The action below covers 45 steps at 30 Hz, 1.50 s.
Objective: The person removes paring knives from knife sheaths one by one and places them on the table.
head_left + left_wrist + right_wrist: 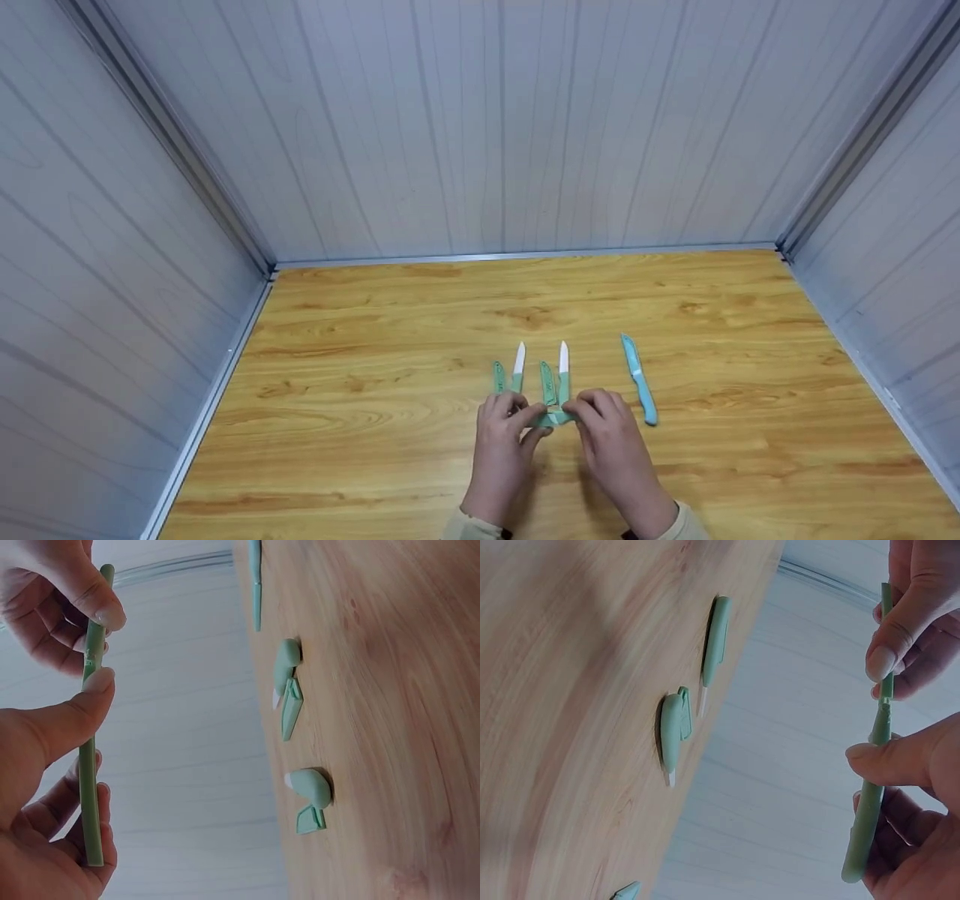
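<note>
Paneled walls (465, 127) enclose the work area at the back and along both sides. The table (360, 435), finished in wood grain, spans the space between them. Two hands operate above its near part, each with fingers and thumb drawn together in a grip. The right hand (615, 442) holds the handle (864, 829) of a green knife; the left hand (501, 442) pinches the green sheath (89, 795) aligned with that handle. The two parts meet end to end, lying roughly crosswise between the hands. A blue knife (638, 379), blade covered by a blue sheath, lies on the table to the right of the right hand. Two green-handled knives with white blades, a left knife (518, 367) and a right knife (564, 373), lie beyond the hands, blades pointing toward the back wall. Just left of each lies a loose green cover: left cover (499, 376), right cover (548, 384).
</note>
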Available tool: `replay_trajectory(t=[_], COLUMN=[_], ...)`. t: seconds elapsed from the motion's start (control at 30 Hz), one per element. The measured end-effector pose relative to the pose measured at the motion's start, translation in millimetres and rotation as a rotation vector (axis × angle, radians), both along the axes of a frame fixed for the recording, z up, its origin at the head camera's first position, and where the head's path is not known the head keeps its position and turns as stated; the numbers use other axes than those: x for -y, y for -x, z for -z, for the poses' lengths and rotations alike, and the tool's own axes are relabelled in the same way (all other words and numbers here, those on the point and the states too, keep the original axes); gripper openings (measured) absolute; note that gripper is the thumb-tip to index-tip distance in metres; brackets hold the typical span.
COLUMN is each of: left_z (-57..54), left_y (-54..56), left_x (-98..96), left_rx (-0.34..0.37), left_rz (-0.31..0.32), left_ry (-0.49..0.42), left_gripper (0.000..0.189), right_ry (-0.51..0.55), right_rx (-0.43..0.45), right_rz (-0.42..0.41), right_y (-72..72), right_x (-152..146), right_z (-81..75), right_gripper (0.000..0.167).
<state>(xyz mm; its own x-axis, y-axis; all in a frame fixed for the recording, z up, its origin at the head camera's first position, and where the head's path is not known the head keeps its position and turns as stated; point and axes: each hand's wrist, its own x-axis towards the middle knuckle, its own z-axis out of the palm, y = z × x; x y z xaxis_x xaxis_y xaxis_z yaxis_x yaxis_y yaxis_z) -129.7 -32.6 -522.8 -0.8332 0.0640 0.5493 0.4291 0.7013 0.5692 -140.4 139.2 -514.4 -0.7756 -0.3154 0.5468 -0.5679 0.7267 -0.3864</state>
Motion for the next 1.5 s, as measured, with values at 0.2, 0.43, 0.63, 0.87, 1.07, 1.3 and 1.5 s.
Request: replay_trajectory(t=[0.2, 0.43, 0.63, 0.87, 1.07, 1.3, 1.5], left_z=[1.2, -4.4, -5.8, -6.5, -6.0, -6.2, -8.5], left_y=[0.4, -1.3, -0.3, 0.4, 0.0, 0.3, -0.3], left_x=[1.9, 3.2, 4.7, 6.5, 6.9, 7.9, 8.7], left_rx=[0.018, 0.148, 0.194, 0.202, 0.147, 0.145, 0.179], left_rz=[0.018, 0.026, 0.032, 0.054, 0.062, 0.056, 0.052], left_ry=[-0.08, -0.169, -0.187, -0.164, -0.136, -0.138, -0.152], left_gripper=[0.023, 0.022, 0.022, 0.021, 0.021, 0.02, 0.018], right_ry=[0.023, 0.073, 0.074, 0.081, 0.085, 0.082, 0.064], right_rx=[-0.008, 0.047, 0.081, 0.088, 0.083, 0.092, 0.101], right_rz=[0.002, 0.027, 0.012, -0.013, -0.017, -0.019, -0.013], right_y=[-0.2, -1.3, -1.4, -1.1, -2.3, -3.2, -2.8], right_x=[-2.4, -5.3, -7.7, -11.7, -12.4, -11.6, -11.5], right_z=[-1.2, -2.1, -3.6, -6.3, -7.2, -9.2, -10.3], right_gripper=[0.025, 0.034, 0.032, 0.033, 0.034, 0.032, 0.031])
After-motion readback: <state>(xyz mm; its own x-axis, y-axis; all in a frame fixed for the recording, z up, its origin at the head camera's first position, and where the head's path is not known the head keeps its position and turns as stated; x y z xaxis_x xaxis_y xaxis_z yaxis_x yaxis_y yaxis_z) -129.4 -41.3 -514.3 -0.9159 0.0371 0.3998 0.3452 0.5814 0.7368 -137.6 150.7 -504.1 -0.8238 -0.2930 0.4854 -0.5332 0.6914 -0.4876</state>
